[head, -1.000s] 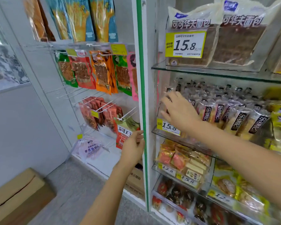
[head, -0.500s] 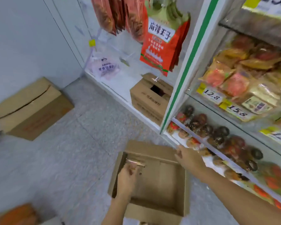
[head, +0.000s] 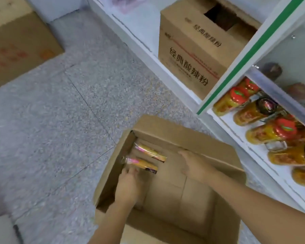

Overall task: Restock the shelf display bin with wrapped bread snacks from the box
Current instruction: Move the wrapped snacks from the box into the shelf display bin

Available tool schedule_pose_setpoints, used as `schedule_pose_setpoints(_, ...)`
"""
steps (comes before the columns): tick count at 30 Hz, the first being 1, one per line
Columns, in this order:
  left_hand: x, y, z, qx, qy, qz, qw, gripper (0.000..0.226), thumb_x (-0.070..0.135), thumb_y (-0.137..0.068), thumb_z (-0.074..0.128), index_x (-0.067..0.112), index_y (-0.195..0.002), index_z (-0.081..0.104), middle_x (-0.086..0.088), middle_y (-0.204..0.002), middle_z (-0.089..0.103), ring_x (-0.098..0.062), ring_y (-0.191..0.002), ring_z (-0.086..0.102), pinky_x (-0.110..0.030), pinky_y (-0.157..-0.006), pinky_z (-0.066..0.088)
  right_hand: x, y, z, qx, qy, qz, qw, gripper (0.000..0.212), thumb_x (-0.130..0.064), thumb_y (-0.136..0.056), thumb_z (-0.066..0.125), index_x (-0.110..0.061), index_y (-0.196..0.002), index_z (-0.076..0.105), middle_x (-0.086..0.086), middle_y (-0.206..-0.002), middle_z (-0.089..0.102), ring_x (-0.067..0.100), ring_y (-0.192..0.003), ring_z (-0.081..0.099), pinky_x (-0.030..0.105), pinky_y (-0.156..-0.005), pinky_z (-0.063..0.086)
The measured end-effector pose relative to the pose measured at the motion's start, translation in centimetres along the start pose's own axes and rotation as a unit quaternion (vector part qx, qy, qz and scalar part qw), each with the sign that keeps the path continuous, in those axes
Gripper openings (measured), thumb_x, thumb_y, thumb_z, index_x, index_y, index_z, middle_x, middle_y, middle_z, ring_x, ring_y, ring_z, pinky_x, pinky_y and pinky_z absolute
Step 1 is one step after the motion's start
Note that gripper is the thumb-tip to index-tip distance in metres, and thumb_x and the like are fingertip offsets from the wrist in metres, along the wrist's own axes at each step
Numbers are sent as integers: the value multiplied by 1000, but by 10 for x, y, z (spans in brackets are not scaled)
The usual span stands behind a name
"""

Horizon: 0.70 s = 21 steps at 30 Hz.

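Observation:
An open cardboard box (head: 224, 224) sits on the grey floor below me. Two wrapped bread snacks lie in its far left corner: one (head: 151, 153) further back, one (head: 143, 164) nearer. My left hand (head: 128, 185) reaches inside the box, its fingertips touching the end of the nearer snack; the blurred frame does not show whether they grip it. My right hand (head: 194, 164) hovers flat inside the box near its far wall, fingers straight, holding nothing. The shelf display bin is out of view.
A printed carton (head: 188, 55) stands on the low white shelf base behind the box. To the right, the shelf's lowest tiers hold wrapped yellow snacks (head: 269, 132). Another brown carton (head: 16, 44) sits on the floor at the far left.
My view dropped from the upper shelf to the floor box. Both hands left the shelf and went down into the box; the left hand now touches a snack.

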<state>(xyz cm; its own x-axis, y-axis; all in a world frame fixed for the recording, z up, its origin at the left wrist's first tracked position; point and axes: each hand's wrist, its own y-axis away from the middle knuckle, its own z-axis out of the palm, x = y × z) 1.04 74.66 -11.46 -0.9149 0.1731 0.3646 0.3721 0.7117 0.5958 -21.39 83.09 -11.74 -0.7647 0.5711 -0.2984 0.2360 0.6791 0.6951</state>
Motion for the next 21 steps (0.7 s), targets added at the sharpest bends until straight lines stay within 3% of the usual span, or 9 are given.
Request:
schedule_pose_setpoints(2,-13,-32,24,19,-54,57,997,51,6,-87,54,20,-135,39,-6,-138,40,-20,-124,43,-26,-100,38,9,-41,25,-2,-4,-17,1000,74,-19,-85,64,-15,-148,24,11,-144,41,27,-129,43,31,-103,36)
schedule_pose_setpoints(6,-24,-87,52,47,-127,129,982,56,-1,-84,51,21,-134,43,-2,-135,42,-20,-127,38,-29,-106,36,16,-104,71,5,-42,-33,999,64,-18,-89,58,-14,-146,30,12,-147,38,27,-132,40,31,-106,35)
schedule_pose_setpoints(8,-24,-106,63,55,-223,147,962,56,1,-84,52,21,-136,43,-2,-140,42,-21,-134,31,-33,-117,17,15,-125,90,12,-66,-40,997,62,-19,-87,59,-14,-144,34,11,-146,38,27,-133,38,31,-106,35)
schedule_pose_setpoints(10,-23,-117,71,43,-322,126,937,52,8,-85,54,16,-135,44,-6,-145,40,-23,-138,28,-40,-119,-2,14,-140,109,11,-88,-53,995,66,-21,-85,64,-17,-143,34,10,-148,35,25,-135,35,31,-109,32)
schedule_pose_setpoints(12,-20,-123,79,30,-388,82,917,47,14,-85,53,14,-132,47,-8,-141,44,-25,-136,32,-44,-117,-8,16,-148,124,32,-104,-53,993,64,-24,-84,66,-16,-141,37,7,-146,37,24,-133,36,28,-109,31)
schedule_pose_setpoints(15,-21,-124,85,-11,-402,42,915,40,10,-87,47,14,-126,51,-6,-127,55,-24,-126,43,-42,-119,4,19,-155,132,75,-127,-41,988,44,-22,-84,65,-11,-125,51,8,-130,52,23,-118,49,25,-92,37)
schedule_pose_setpoints(18,-30,-121,87,-72,-283,-23,956,35,9,-88,46,13,-123,53,-6,-121,59,-24,-116,54,-34,-101,40,22,-146,126,73,-167,-37,983,21,-18,-79,71,-13,-92,56,6,-96,60,18,-87,51,21,-63,34)
schedule_pose_setpoints(21,-30,-95,72,-150,-137,-80,976,38,18,-82,64,7,-116,53,-9,-116,62,-25,-105,61,-28,-81,47,24,-119,107,78,-247,-28,965,41,-14,-77,74,-24,-67,36,-2,-75,49,14,-72,41,11,-52,32)
